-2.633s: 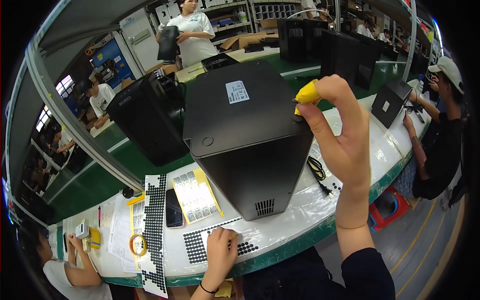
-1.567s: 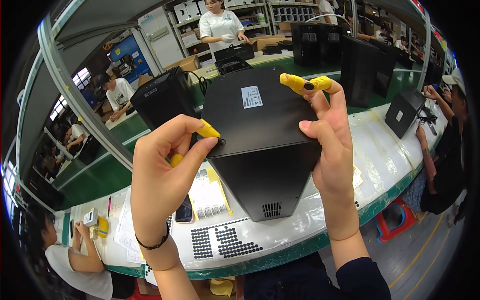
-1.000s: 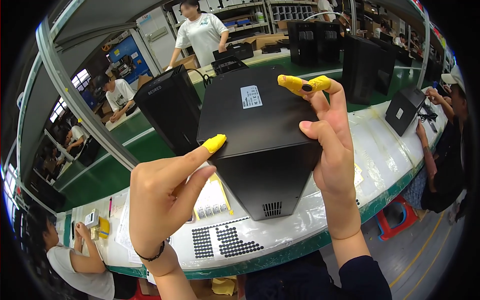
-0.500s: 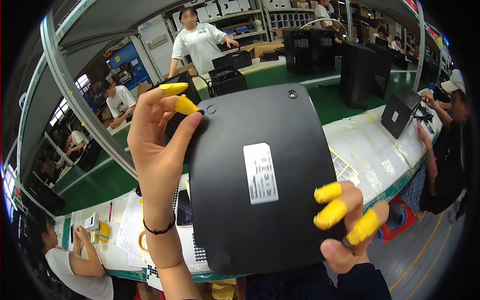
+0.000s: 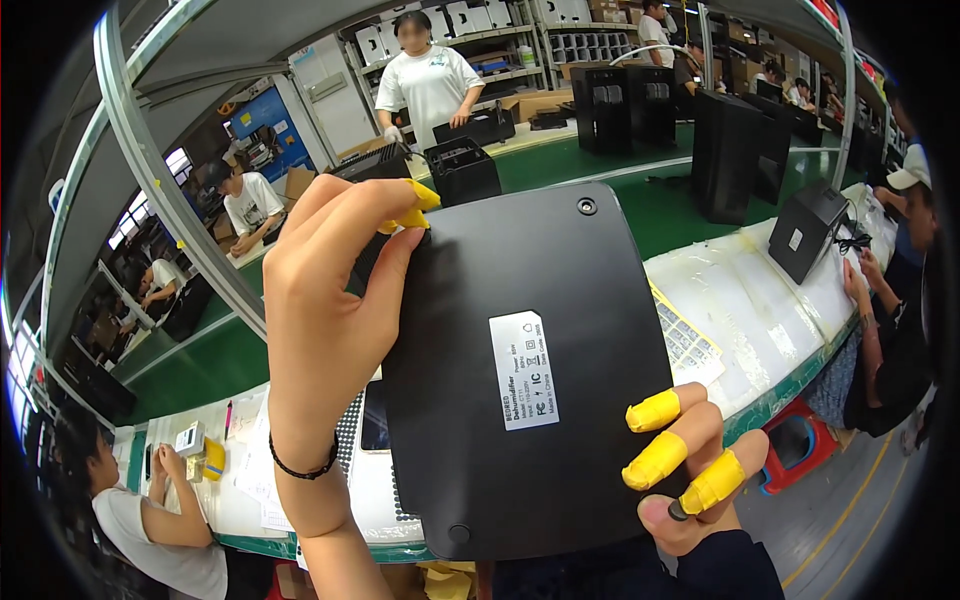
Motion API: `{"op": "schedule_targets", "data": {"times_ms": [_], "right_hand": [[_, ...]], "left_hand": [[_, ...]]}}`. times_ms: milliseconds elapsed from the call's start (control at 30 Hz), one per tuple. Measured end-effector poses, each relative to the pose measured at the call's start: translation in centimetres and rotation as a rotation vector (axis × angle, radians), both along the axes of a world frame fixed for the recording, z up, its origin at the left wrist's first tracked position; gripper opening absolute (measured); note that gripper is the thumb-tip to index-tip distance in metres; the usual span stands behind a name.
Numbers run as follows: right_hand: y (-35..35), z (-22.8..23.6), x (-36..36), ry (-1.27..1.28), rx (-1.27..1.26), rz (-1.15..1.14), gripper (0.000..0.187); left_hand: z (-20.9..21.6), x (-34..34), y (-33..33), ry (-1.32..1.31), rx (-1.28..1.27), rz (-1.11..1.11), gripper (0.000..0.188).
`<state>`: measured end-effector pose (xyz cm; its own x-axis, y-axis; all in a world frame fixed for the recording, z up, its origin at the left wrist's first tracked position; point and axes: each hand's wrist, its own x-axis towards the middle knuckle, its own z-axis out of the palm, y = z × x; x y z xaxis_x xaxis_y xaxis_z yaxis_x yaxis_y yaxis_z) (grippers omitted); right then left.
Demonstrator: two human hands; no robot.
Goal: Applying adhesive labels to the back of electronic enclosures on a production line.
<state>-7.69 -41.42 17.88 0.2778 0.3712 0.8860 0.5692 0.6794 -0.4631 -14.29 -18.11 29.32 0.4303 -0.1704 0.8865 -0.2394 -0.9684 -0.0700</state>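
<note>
A black box-shaped appliance (image 5: 450, 380) with rounded corners and a white printed label (image 5: 526, 370) stands tilted before me, flat face toward me. At its upper-left corner my left hand (image 5: 335, 270) is closed, thumb and yellow-wrapped fingertips pinching a small black pad, mostly hidden. Near the lower-right edge my right hand (image 5: 700, 470), with yellow finger covers, pinches a small dark pad (image 5: 678, 510) between thumb and finger. The upper-right corner has a recessed screw hole (image 5: 587, 206). At the lower-left corner sits a round black pad (image 5: 459, 535).
A white-covered bench carries a label sheet (image 5: 685, 335), a phone (image 5: 375, 420) and papers. Another black appliance (image 5: 808, 230) stands on the right beside a seated person. Tall black units (image 5: 725, 155) line the green conveyor (image 5: 640, 210). A metal post (image 5: 180, 200) rises at left.
My left fingers have closed down onto the upper-left corner, covering the round recess seen before. The appliance has shifted slightly down and right. The right hand keeps its pinch.
</note>
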Motion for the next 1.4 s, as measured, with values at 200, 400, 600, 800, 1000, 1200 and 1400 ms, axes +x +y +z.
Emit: {"op": "schedule_targets", "data": {"times_ms": [200, 400, 600, 800, 1000, 1200, 1400], "right_hand": [[0.2, 0.3, 0.9, 0.004, 0.010, 0.001, 0.039], [0.5, -0.6, 0.1, 0.133, 0.130, 0.050, 0.037], [-0.3, 0.2, -0.6, 0.183, 0.081, 0.024, 0.033], [-0.4, 0.2, 2.4, -0.149, -0.028, 0.037, 0.057], [2.7, 3.3, 4.2, 0.187, 0.118, -0.215, 0.050], [4.8, 7.5, 9.0, -0.230, -0.062, -0.548, 0.014], [5.5, 8.8, 9.7, -0.368, -0.143, -0.577, 0.013]], "left_hand": [[-0.1, -1.1, -0.3, -0.025, 0.048, 0.105, 0.019], [-1.0, -0.9, 0.1, -0.040, -0.102, -0.036, 0.031], [-2.8, -0.8, -1.3, 0.286, -1.112, -0.557, 0.043], [-2.3, -0.4, -0.9, 0.337, -1.132, -0.560, 0.044], [-2.6, 0.1, -0.2, 0.348, -1.112, -0.589, 0.044], [-2.8, -0.2, -0.1, 0.356, -1.081, -0.608, 0.045], [-2.8, -0.2, 0.0, 0.353, -1.035, -0.581, 0.045]]}}
